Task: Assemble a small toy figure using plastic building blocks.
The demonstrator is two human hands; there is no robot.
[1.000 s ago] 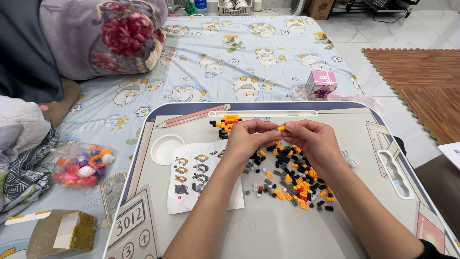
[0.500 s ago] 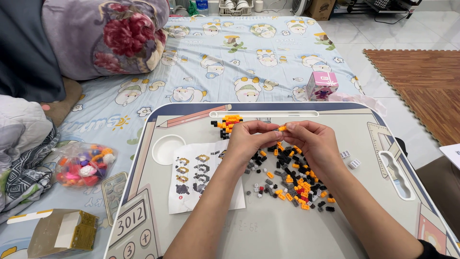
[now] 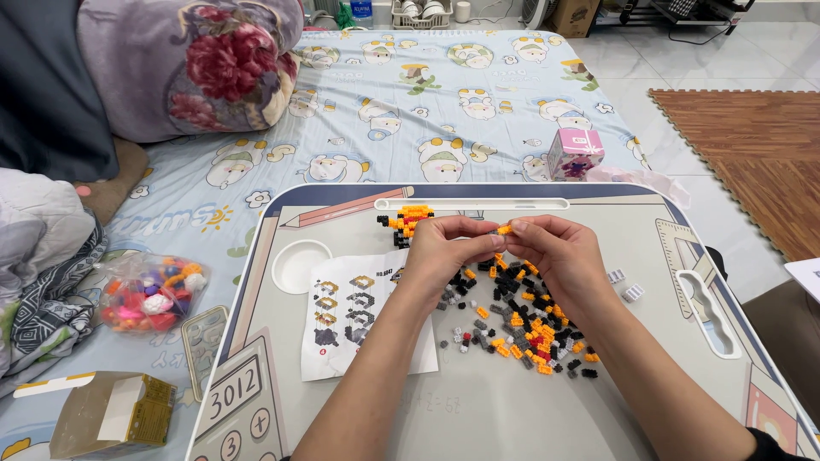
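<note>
hands (image 3: 504, 248) on a tiny orange brick (image 3: 504, 229) above loose bricks (image 3: 525, 320)

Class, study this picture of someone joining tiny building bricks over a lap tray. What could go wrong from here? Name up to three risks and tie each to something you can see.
1. The small orange piece sits only in the fingertip grip of the left hand and right hand; it could slip into the loose brick pile and be hard to find.
2. Either forearm might sweep bricks off the tray.
3. The half-built model beyond the hands could get knocked.
</note>
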